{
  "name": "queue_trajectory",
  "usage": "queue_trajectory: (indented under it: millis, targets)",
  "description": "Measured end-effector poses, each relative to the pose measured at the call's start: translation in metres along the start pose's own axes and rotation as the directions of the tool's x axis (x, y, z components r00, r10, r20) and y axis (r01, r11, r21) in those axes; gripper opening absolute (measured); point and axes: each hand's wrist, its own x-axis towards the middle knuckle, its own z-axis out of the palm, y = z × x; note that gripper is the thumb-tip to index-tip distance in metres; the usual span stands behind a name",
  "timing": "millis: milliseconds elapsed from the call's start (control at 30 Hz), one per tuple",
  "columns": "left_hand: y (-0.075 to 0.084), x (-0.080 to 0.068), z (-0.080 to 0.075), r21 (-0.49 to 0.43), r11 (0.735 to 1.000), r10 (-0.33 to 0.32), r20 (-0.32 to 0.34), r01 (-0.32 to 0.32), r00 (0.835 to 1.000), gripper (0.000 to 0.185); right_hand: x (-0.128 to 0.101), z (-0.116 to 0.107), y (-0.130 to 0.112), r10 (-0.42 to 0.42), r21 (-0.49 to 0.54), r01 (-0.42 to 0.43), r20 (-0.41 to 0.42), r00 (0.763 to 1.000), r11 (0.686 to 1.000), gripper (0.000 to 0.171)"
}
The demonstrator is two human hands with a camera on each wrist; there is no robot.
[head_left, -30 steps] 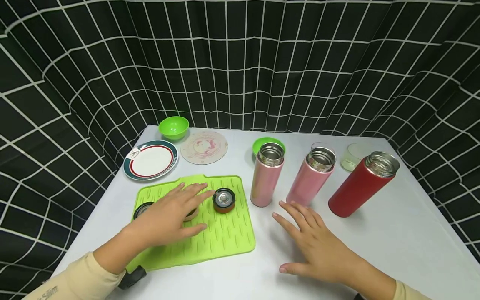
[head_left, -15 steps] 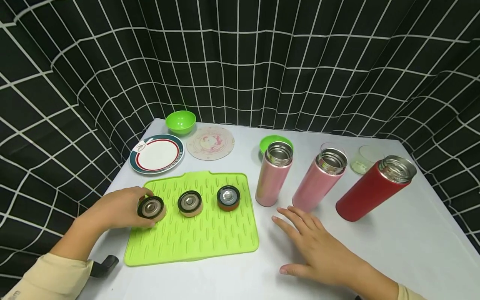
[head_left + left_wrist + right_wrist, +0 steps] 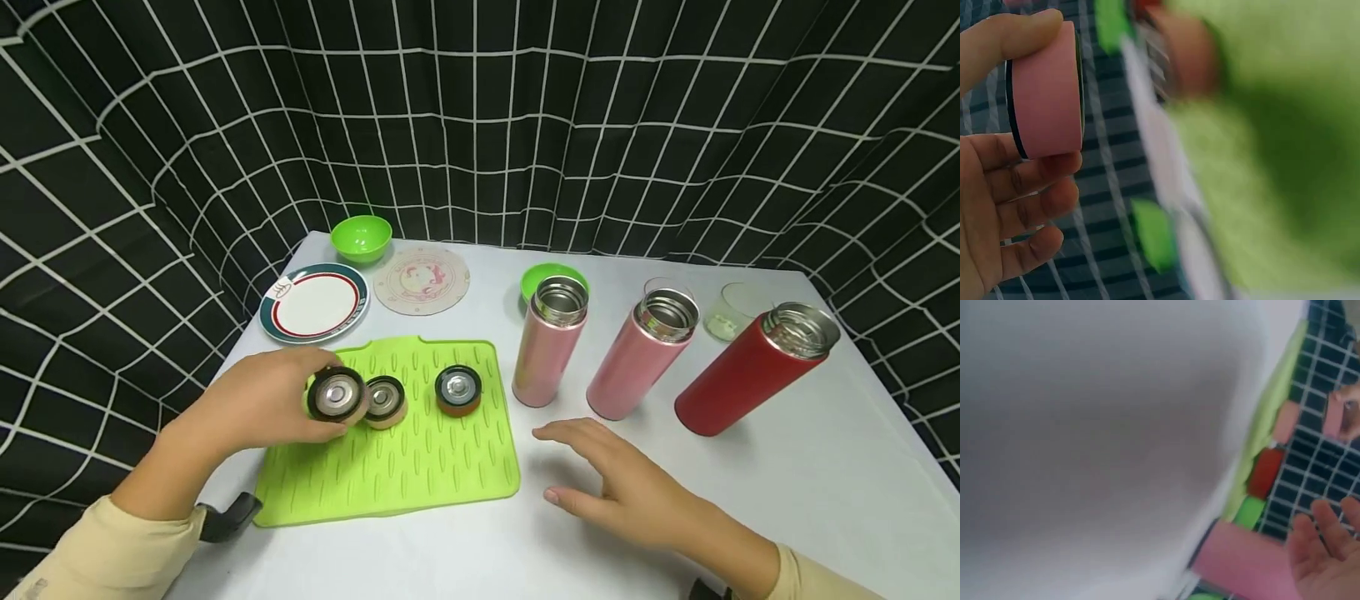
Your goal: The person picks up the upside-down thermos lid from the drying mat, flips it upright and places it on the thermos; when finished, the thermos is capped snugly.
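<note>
- Holds pink lid (image 3: 336, 395), steel inside up, clear of green mat (image 3: 420, 467), pinched in left hand (image 3: 258, 400), wrist at eight o'clock.
- Has nearest pink bottle (image 3: 543, 354) upright, uncapped, well apart at half past two, closer to right hand (image 3: 626, 487).
- Leaves right hand empty, thumb apart from fingers, at five o'clock from bottle.

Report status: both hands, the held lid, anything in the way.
Left hand holding pink lid, clear of green mat. Right hand empty, near pink bottles. Possibly in the way: two more lids on the mat.
</note>
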Motion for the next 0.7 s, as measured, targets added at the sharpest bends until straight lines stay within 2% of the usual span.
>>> queue_trajectory:
  millis: [100, 167, 233, 333, 400, 467, 533, 667, 700]
  targets:
    - [0.039, 0.019, -0.009, 0.021, 0.991, 0.131, -0.031, -0.131, 0.991, 0.064, 0.015, 0.006, -0.008, 0.05, 0.2, -0.054, 0.026, 0.998, 0.978, 0.046]
    - [0.065, 0.033, -0.009, 0.035, 0.974, 0.226, -0.04, -0.224, 0.973, 0.063, 0.027, 0.012, -0.013, 0.121, 0.333, -0.134, 0.061, 0.991, 0.933, 0.042]
    - [0.089, 0.046, -0.007, 0.05, 0.956, 0.292, -0.035, -0.291, 0.956, 0.061, 0.039, 0.016, -0.017, 0.219, 0.455, -0.244, 0.108, 0.97, 0.856, 0.039]
    - [0.119, 0.061, -0.003, 0.084, 0.922, 0.382, -0.03, -0.379, 0.924, 0.057, 0.053, 0.017, -0.022, 0.325, 0.582, -0.346, 0.145, 0.935, 0.736, 0.035]
    - [0.134, 0.066, -0.001, 0.113, 0.898, 0.43, -0.022, -0.425, 0.903, 0.056, 0.058, 0.016, -0.023, 0.369, 0.622, -0.378, 0.15, 0.917, 0.685, 0.034]
    - [0.144, 0.069, 0.002, 0.136, 0.877, 0.468, -0.021, -0.461, 0.883, 0.055, 0.06, 0.015, -0.023, 0.392, 0.636, -0.386, 0.14, 0.909, 0.669, 0.032]
    - [0.15, 0.07, 0.003, 0.147, 0.865, 0.487, -0.016, -0.479, 0.873, 0.057, 0.058, 0.014, -0.023, 0.412, 0.629, -0.397, 0.131, 0.902, 0.668, 0.031]
    - [0.153, 0.069, 0.009, 0.109, 0.873, 0.481, -0.028, -0.475, 0.876, 0.061, 0.053, 0.013, -0.024, 0.435, 0.623, -0.393, 0.093, 0.896, 0.676, 0.031]
    - [0.153, 0.069, 0.01, 0.072, 0.88, 0.472, -0.037, -0.469, 0.881, 0.065, 0.051, 0.012, -0.025, 0.431, 0.617, -0.376, 0.066, 0.9, 0.691, 0.03]
